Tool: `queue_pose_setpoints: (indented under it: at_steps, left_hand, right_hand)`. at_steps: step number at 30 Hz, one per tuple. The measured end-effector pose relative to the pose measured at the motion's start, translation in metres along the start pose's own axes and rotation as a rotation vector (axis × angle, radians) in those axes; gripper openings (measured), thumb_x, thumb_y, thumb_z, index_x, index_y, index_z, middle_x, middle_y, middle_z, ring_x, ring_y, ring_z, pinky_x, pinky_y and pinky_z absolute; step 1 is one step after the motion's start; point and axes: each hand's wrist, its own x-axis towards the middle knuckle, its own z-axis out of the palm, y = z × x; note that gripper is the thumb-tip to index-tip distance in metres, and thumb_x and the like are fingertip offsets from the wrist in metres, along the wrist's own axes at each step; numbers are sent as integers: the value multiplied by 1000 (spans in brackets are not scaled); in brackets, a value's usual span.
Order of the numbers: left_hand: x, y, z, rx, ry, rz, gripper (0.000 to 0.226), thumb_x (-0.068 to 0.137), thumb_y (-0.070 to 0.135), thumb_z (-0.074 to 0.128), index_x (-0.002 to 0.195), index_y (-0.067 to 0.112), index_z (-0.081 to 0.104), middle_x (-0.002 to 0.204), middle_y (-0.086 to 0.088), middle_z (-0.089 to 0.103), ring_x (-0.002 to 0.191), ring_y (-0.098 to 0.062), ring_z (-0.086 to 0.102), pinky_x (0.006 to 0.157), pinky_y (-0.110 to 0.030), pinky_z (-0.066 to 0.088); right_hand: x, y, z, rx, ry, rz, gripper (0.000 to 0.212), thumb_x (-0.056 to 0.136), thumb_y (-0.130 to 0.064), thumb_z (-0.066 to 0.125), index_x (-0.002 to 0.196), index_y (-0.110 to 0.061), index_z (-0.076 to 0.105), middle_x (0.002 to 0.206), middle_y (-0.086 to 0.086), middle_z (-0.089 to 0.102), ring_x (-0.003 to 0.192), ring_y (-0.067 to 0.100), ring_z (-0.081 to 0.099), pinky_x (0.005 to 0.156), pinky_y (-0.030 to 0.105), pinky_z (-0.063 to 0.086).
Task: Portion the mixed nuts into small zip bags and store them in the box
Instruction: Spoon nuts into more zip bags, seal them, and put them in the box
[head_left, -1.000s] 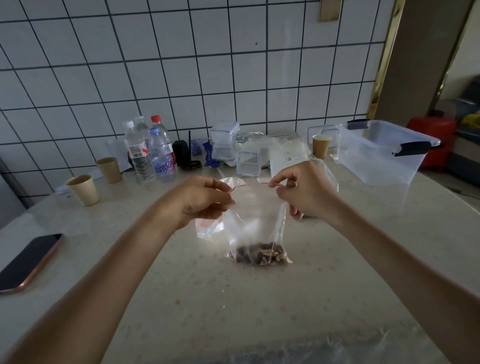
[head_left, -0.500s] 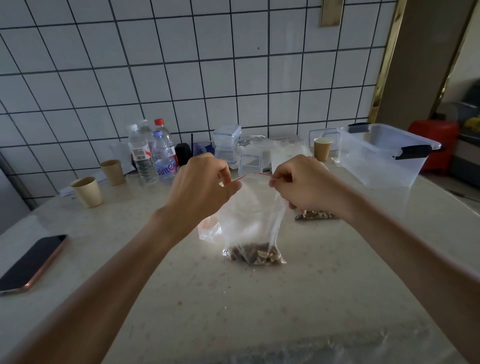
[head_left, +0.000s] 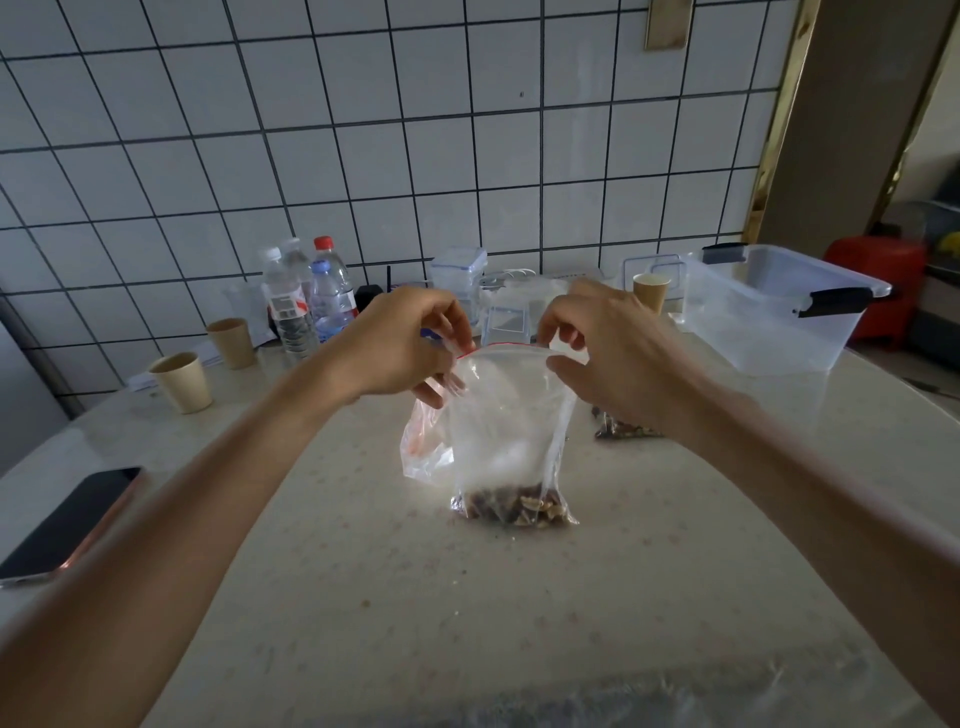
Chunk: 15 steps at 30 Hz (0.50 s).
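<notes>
A small zip bag (head_left: 511, 441) stands on the tabletop (head_left: 467, 597) with mixed nuts (head_left: 514, 506) in its bottom; the left hand (head_left: 400, 348) and right hand (head_left: 618, 353) each pinch a top corner, fingers clamped on the red-lined strip. This looks like the sealing step. Next, press the strip closed along its length, then carry the bag to the clear box (head_left: 769, 312) at the far right.

Clear plastic zip bag (head_left: 506, 415); glossy speckled table (head_left: 415, 597).
</notes>
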Motion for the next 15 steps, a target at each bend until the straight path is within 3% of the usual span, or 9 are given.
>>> queue_pose_setpoints:
  at_steps: [3,5,7,10,12,15]
  left_hand:
    - [3,-3,2,95,-31,57,36,96,-11,56,88,18,75,108,3,73,78,-15,78,57,-26,62]
    - [3,-5,4,128,-42,110,42,98,-10,54,84,22,77,98,11,75,78,-10,78,57,-25,62]
    - [2,-6,5,151,-75,154,44,99,-10,53,86,24,78,88,14,77,80,-7,78,59,-26,62]
    - [-1,-5,3,203,-174,175,40,102,-2,53,95,27,79,96,11,79,83,-5,75,64,-19,59]
    - [-2,-6,0,288,-235,184,30,101,8,58,102,31,78,99,15,76,85,0,72,66,-10,52]
    - [-4,-6,-1,462,-269,247,22,91,22,74,106,37,73,96,28,67,87,9,65,68,-6,44]
  right_hand:
    - [-2,-11,5,185,-22,-185,16,90,-15,79,104,-11,72,93,-8,65,80,-1,61,75,11,50]
    - [-2,-15,13,247,-219,-142,33,89,-29,82,116,-15,70,100,-9,70,87,1,66,80,14,53]
    - [-1,-15,23,107,-358,-85,39,91,-37,78,124,-22,66,107,-12,69,94,5,65,81,20,50]
    - [1,-12,29,10,-325,-93,14,99,-29,67,111,-24,74,98,-13,70,91,9,66,76,23,43]
    - [2,-11,28,58,-337,-93,12,102,-24,62,105,-23,74,100,-10,71,89,9,65,77,25,47]
    - [4,-13,24,114,-365,-114,11,105,-20,56,100,-26,64,96,-10,69,84,10,65,70,22,46]
